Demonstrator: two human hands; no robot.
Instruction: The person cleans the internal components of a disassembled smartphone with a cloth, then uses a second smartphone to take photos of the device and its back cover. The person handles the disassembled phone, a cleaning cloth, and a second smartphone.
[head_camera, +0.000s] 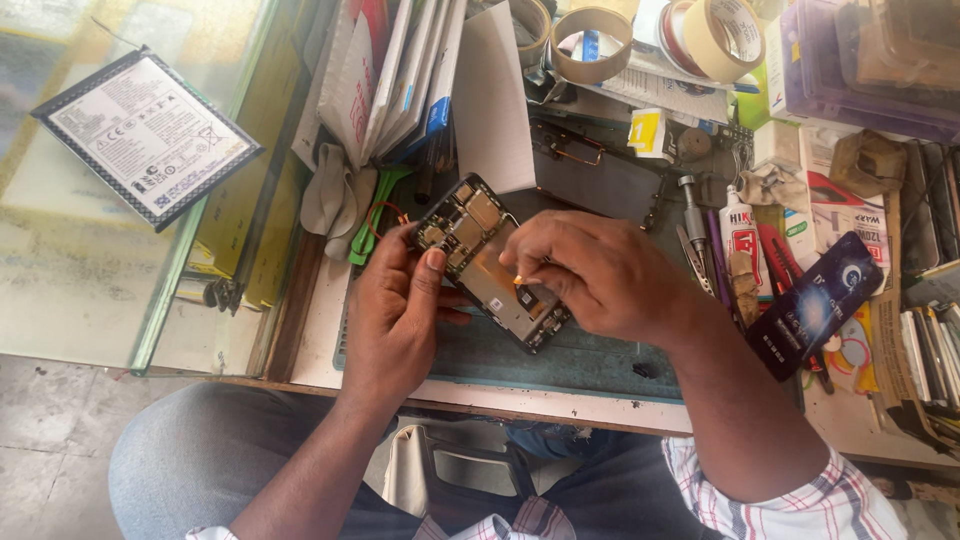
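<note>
Knees in grey trousers (200, 450) fill the bottom of my view, with checked shirt cuffs just above them. Past that is the edge of the workbench (560, 405), covered by a teal work mat (580, 360).

Both hands are on an opened smartphone (490, 255) with its back cover off, so I can see the circuit board and metal shields. It's tilted diagonally, held just above the mat near the middle of the bench. My left hand (395, 310) is closed around the phone's left edge, thumb pressed on the upper part of the board. My right hand (590, 275) has its fingertips pinched together on something tiny and orange-ish down on the lower half of the phone. Can't tell what that bit is, too small.

Stuff around it: a flat phone battery (150, 135) lies well apart on the glass counter to the left. A green plastic pry tool (375, 215) sits just beside the phone's upper left. Rolls of masking tape (592, 45) are at the back, a small glue bottle (738, 230) stands to the right near some screwdrivers, and a dark blue phone-shaped box (815, 305) lies tilted right of my right wrist.
</note>
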